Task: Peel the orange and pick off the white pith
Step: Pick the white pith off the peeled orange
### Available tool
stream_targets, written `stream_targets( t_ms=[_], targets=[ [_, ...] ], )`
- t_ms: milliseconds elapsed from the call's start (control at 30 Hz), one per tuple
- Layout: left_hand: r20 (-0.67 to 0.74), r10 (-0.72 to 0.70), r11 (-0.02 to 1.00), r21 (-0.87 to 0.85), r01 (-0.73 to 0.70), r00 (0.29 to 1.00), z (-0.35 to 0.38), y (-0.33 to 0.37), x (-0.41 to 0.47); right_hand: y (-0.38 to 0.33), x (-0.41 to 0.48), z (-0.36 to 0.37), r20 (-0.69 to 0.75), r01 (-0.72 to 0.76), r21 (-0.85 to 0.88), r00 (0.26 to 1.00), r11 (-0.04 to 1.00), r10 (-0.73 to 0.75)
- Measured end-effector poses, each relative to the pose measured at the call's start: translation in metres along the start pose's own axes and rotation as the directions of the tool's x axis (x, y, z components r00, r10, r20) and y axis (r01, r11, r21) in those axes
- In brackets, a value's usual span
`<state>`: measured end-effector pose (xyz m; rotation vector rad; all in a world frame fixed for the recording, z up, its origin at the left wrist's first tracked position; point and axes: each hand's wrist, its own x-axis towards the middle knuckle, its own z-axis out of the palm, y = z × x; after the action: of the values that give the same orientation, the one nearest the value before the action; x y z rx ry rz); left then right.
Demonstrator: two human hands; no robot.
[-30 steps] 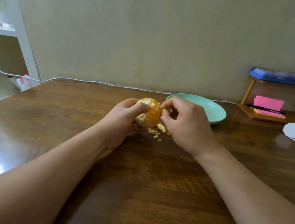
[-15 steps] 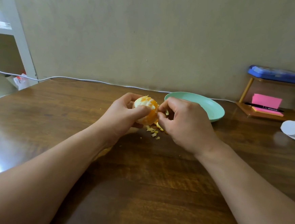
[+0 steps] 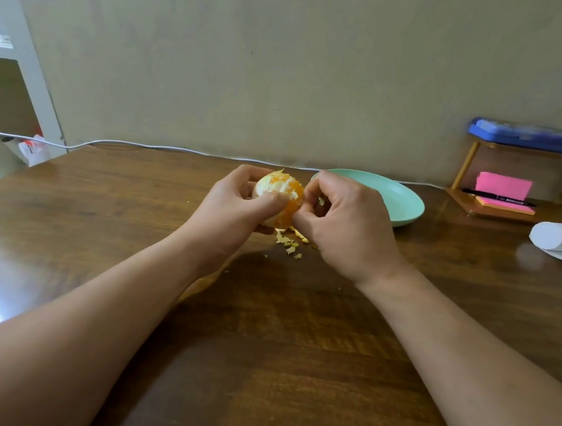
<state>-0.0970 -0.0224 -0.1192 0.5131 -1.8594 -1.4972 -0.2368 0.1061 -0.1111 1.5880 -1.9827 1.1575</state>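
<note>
Turning in the left hand (image 3: 236,206) since a second ago, the orange (image 3: 280,187) is now showing a paler, pith-streaked face upward; both hands are hovering slightly farther up the table (image 3: 262,346). Fingers and thumb of the left hand are curling round the fruit, holding it clear of the wood; the right hand (image 3: 346,224), at the orange's 3 o'clock, is pinching a shred of pith (image 3: 321,201) between thumb and forefinger. Scraps (image 3: 290,244) are lying at the orange's 6 o'clock; the plate (image 3: 405,202) is waiting at 3 o'clock, just beyond the right hand. Rind appears gone, so pith-picking looks to be the step in hand; next, the shred is probably needing dropping, then a fresh pinch on the white patch.
</note>
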Motion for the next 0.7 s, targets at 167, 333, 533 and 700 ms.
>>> stream_targets(
  t_ms=[167, 333, 533, 700],
  targets=[
    [-0.021, -0.048, 0.992, -0.119, 0.045, 0.999, -0.001, -0.003, 0.003, 0.005, -0.002, 0.003, 0.016, -0.151, 0.175, 0.988, 0.973, 0.151],
    [-0.018, -0.148, 0.927, -0.35, 0.132, 0.989, -0.001, 0.0, 0.008, 0.014, -0.004, 0.004, 0.067, -0.189, 0.236, 0.982, 0.953, 0.178],
    [0.009, -0.228, 0.888, -0.409, 0.211, 0.974, 0.0, 0.001, 0.008, 0.003, -0.004, 0.003, 0.086, -0.183, 0.187, 0.982, 0.965, 0.17],
    [-0.021, -0.232, 0.919, -0.331, 0.212, 0.972, 0.0, -0.003, 0.01, 0.006, -0.003, 0.001, 0.058, -0.064, 0.056, 0.997, 0.996, 0.06]
  ],
)
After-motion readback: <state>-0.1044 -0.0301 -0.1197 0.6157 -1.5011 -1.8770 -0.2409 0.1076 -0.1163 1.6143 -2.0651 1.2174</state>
